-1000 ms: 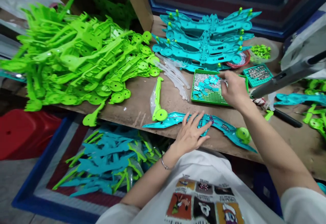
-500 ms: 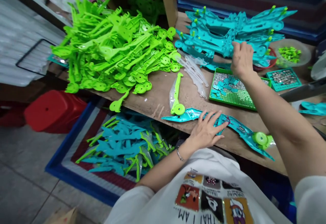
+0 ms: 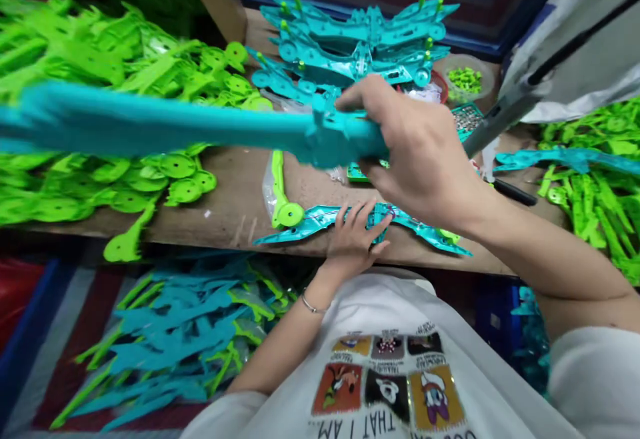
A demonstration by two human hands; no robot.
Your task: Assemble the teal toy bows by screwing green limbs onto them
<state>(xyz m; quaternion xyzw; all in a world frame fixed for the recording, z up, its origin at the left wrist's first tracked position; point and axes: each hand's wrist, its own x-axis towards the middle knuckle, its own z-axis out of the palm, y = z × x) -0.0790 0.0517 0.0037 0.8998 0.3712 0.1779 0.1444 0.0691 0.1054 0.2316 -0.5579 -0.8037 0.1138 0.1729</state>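
My right hand (image 3: 423, 152) is raised above the workbench, its thumb and fingers closed on one end of a long turquoise plastic shell (image 3: 210, 122). That shell reaches far to the left across the view and is smeared by motion. Below it, my left hand (image 3: 353, 236) lies with fingers spread on the middle of a bow-shaped turquoise shell (image 3: 307, 220), which rests along the bench's front edge. A green arm piece (image 3: 289, 214) with a round end and a clear fin sits on that shell's left part; the green piece at its right end is partly hidden by my right forearm.
Green plastic parts (image 3: 120, 59) are heaped at the left. Turquoise shells (image 3: 360, 39) with green pegs are stacked at the back. A bowl of small green pieces (image 3: 465, 79) and a grey powered tool (image 3: 505, 116) are to the right. Finished-looking assemblies (image 3: 165, 326) fill a low crate.
My right hand has come up from the back stack toward the camera with a turquoise shell in it. My left hand stays on the bench shell. The view has shifted right.
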